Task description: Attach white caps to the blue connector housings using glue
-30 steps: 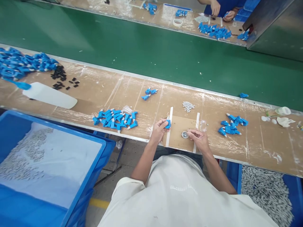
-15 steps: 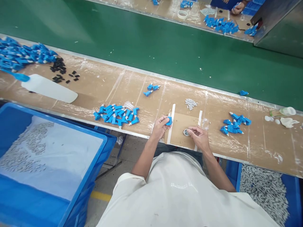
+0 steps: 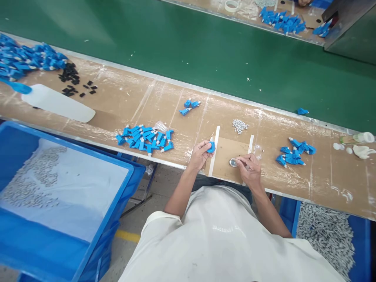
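Note:
My left hand (image 3: 199, 156) pinches a small blue plastic piece (image 3: 211, 147) with a pale tip, just left of a cardboard mat (image 3: 225, 150) edged with white tape. My right hand (image 3: 249, 169) is closed, its fingertips at the rim of a small round dish (image 3: 233, 162) on the mat. Whatever those fingers grip is too small to make out. Beyond the mat lies a little heap of grey-white bits (image 3: 240, 126). More blue pieces lie in a cluster (image 3: 147, 138) to the left and another (image 3: 295, 152) to the right.
At far left are a large blue pile (image 3: 29, 58), black pieces (image 3: 69, 73) and a white scoop (image 3: 58, 102). Blue bins (image 3: 129, 172) stand below the table. A green belt (image 3: 176, 51) runs behind it. A clear container (image 3: 357, 138) lies at right.
The view has shifted slightly. My right fingertips have come to the right side of the round dish; my left hand keeps its hold on the blue piece.

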Demonstrator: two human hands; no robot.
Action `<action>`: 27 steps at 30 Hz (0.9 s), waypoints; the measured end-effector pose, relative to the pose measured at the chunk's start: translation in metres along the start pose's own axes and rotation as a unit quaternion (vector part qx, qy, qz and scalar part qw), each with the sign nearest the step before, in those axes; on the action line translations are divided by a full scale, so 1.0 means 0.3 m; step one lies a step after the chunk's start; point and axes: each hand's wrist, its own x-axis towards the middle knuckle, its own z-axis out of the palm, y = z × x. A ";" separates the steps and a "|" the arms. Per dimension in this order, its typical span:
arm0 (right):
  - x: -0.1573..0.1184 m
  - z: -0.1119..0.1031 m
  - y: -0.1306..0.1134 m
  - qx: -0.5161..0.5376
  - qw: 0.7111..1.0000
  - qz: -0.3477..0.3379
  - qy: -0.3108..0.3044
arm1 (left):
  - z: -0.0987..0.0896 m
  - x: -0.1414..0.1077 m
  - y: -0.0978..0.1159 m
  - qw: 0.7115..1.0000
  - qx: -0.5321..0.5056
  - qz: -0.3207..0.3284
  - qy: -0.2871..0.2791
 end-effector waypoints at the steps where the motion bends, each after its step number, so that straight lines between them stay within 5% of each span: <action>1: -0.001 0.000 -0.002 -0.007 1.000 -0.010 -0.006 | 0.001 0.000 0.002 1.000 0.000 -0.003 0.004; 7: -0.004 -0.012 0.016 0.037 0.998 0.054 0.024 | 0.027 -0.011 0.000 0.999 -0.004 -0.037 0.016; 17: 0.012 -0.085 0.009 0.228 0.956 0.174 0.055 | 0.122 -0.104 -0.062 0.987 0.016 -0.122 -0.102; 27: 0.020 -0.138 -0.172 0.210 0.971 0.079 0.083 | 0.168 -0.153 -0.055 0.978 0.028 -0.158 -0.136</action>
